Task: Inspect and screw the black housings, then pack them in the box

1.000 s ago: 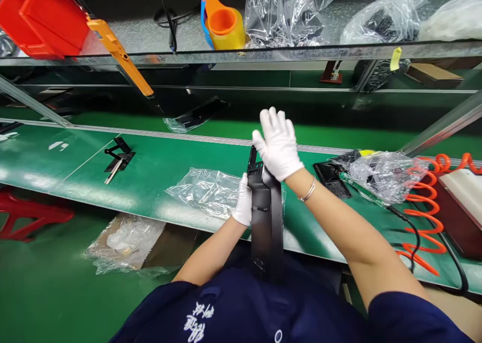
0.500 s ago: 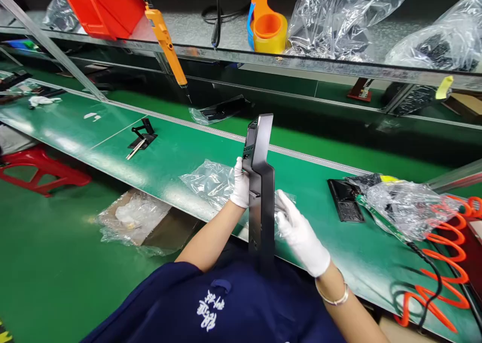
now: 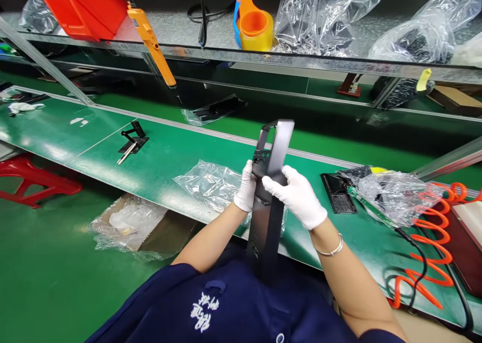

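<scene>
At the far left a red stool point(image 3: 35, 182) stands on the green floor. Above it an orange bin point(image 3: 88, 6) sits on the steel shelf point(image 3: 211, 55), and an orange screwdriver point(image 3: 150, 39) hangs down from there, tip pointing at the green belt point(image 3: 169, 154). A small black bracket point(image 3: 132, 141) lies on the belt. Below the belt's near edge, a cardboard box point(image 3: 130, 227) holding crumpled plastic rests on the floor.

Toward the middle, an empty clear bag point(image 3: 209, 185) lies flat on the belt, just beside the person's left hand point(image 3: 245, 190). That white-gloved hand is closed around the left edge of a long black panel point(image 3: 281, 144). The panel stands nearly upright over the belt's near edge. Its lower end is against the person's dark blue shirt and its top leans slightly right. The right hand point(image 3: 299, 197), also gloved, has its fingers curled over the panel's front at mid-height, opposite the left hand, gripping it. A thin bracelet point(image 3: 332, 248) circles that wrist.

On the shelf behind, orange and yellow tape rolls point(image 3: 256, 27) sit together.

To the right of the hands, a black plate point(image 3: 338, 198) lies on the belt, touching a bulging bag point(image 3: 395, 195). An orange coiled hose point(image 3: 433, 255) snakes along the far right.
</scene>
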The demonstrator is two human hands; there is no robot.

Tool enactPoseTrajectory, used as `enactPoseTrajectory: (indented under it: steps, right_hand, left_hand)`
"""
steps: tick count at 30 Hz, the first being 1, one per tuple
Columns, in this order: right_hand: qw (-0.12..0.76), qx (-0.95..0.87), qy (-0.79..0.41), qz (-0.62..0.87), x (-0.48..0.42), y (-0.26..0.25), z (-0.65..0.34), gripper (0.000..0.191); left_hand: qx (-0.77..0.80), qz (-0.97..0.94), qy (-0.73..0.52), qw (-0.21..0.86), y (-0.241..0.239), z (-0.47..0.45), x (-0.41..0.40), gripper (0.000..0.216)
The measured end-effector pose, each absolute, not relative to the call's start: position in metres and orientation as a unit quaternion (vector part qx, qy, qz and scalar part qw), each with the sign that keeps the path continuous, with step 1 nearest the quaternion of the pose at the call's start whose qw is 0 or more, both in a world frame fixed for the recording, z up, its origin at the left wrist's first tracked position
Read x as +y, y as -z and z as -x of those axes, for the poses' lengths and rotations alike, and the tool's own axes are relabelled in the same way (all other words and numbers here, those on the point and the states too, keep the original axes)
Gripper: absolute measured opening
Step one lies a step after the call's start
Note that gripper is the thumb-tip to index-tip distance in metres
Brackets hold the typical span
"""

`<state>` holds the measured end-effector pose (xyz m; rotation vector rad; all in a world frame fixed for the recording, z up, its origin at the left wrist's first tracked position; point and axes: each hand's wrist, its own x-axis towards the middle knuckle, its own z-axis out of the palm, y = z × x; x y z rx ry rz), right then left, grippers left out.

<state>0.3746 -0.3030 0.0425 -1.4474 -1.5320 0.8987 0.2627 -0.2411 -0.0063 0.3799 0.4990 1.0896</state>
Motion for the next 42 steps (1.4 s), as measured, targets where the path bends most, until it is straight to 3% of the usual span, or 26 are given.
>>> enactPoseTrajectory:
  steps: [3, 9, 14, 20, 25, 30, 33, 37, 42]
  right_hand:
    - [0.402, -0.617, -0.435, 0.518, -0.293, -0.05, -0.379, 0.059]
    - [0.378, -0.652, -0.467, 0.461, -0.295, -0.039, -0.393, 0.071]
    - [0.407, -0.601, -0.462, 0.51, -0.295, -0.032, -0.388, 0.08]
    - [0.396, -0.625, -0.473, 0.478, -0.297, -0.031, -0.393, 0.074]
    - [0.47, -0.524, -0.489, 0.515, -0.292, -0.022, -0.387, 0.083]
    - [0.508, -0.342, -0.636, 0.469, -0.291, -0.003, -0.391, 0.079]
    - [0.52, -0.297, -0.662, 0.45, -0.3, 0.003, -0.396, 0.082]
    - [0.527, -0.343, -0.615, 0.475, -0.32, 0.001, -0.391, 0.092]
    - [0.465, -0.501, -0.417, 0.599, -0.327, -0.002, -0.385, 0.102]
  left_hand:
    - [0.216, -0.176, -0.486, 0.829, 0.011, -0.263, -0.247, 0.056]
    - [0.229, -0.169, -0.484, 0.828, 0.021, -0.254, -0.246, 0.06]
    - [0.233, -0.148, -0.485, 0.83, 0.023, -0.259, -0.249, 0.063]
    - [0.243, -0.136, -0.489, 0.826, 0.029, -0.261, -0.248, 0.061]
    - [0.245, -0.131, -0.501, 0.82, 0.033, -0.264, -0.246, 0.057]
    - [0.247, -0.139, -0.508, 0.814, 0.032, -0.26, -0.24, 0.055]
    - [0.256, -0.143, -0.532, 0.795, 0.029, -0.256, -0.237, 0.05]
    - [0.265, -0.14, -0.535, 0.79, 0.025, -0.257, -0.235, 0.052]
    - [0.247, -0.225, -0.493, 0.803, 0.007, -0.265, -0.235, 0.057]
